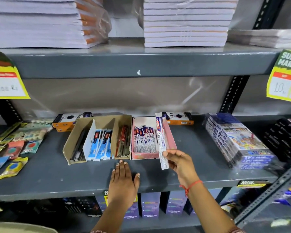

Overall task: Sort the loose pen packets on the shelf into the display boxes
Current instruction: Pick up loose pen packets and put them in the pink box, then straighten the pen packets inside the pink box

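My right hand (pixel 181 161) pinches the lower end of a long white pen packet (pixel 161 140), held upright over the right side of the pink display box (pixel 172 140). That box holds a row of similar white and purple packets (pixel 144 140). To its left stands a brown cardboard display box (pixel 66 148) with three compartments: black pens (pixel 78 147) on the left, blue packets (pixel 101 143) in the middle, red and dark pens (pixel 123 142) on the right. My left hand (pixel 123 179) lies flat and palm down on the grey shelf (pixel 49 174) in front of the boxes, holding nothing.
Two orange and white boxes (pixel 178 117) lie behind the display boxes. Colourful small packets (pixel 12 148) cover the shelf's left end. A stack of wrapped blue boxes (pixel 233 140) and dark packs (pixel 284 137) sit on the right. Notebook stacks (pixel 185 22) fill the shelf above.
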`<state>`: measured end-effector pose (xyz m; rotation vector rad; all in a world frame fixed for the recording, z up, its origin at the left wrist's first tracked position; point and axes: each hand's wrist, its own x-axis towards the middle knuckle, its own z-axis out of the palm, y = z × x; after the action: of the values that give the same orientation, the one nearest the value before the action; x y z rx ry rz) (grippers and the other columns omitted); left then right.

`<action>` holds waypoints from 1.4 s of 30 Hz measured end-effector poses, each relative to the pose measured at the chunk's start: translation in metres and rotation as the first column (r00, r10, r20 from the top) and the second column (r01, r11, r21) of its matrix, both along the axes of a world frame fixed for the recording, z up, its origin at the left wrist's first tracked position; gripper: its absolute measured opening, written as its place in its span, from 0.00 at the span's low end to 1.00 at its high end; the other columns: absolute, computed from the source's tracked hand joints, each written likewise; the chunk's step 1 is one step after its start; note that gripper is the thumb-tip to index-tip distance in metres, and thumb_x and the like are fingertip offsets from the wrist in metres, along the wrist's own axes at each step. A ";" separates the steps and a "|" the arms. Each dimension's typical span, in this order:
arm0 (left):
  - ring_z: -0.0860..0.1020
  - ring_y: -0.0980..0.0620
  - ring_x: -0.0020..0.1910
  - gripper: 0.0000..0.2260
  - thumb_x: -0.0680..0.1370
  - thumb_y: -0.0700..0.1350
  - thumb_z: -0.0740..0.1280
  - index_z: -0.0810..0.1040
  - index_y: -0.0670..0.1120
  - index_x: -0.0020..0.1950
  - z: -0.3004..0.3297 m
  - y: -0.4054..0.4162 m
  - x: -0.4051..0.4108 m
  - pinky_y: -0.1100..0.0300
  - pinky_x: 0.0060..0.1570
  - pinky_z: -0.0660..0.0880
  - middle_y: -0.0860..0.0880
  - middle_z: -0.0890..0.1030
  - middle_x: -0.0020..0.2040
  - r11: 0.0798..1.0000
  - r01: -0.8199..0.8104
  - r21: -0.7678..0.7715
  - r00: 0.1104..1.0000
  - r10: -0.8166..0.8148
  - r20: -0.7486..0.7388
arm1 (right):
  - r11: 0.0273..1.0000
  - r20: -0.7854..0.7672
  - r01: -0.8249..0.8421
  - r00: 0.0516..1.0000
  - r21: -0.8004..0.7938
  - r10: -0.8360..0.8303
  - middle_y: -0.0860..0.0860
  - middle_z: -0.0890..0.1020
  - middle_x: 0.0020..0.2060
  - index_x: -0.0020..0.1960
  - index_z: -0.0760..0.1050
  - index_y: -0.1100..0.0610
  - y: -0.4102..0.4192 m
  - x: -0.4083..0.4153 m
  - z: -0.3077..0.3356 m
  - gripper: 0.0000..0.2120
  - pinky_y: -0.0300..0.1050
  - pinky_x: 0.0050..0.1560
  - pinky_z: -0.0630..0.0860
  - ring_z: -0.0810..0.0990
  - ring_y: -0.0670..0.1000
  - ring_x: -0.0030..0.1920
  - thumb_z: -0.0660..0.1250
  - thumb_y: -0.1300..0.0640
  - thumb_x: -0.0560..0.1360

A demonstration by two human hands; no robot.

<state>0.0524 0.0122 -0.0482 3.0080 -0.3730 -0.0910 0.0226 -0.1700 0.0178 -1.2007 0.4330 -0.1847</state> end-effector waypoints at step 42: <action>0.70 0.39 0.66 0.43 0.74 0.60 0.26 0.65 0.35 0.68 0.000 -0.002 0.002 0.48 0.64 0.68 0.34 0.69 0.68 0.994 -0.010 -0.110 0.999 0.015 0.044 | -0.038 -0.546 -0.568 0.806 -0.822 -0.229 0.58 0.78 0.61 0.63 0.72 0.60 0.008 0.075 0.014 0.16 0.49 0.57 0.76 0.78 0.59 0.60 0.57 0.62 0.77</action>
<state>0.0545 0.0104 -0.0482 2.9073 -0.3518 -0.0012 0.0977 -0.1617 0.0320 -2.9324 0.6553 0.2022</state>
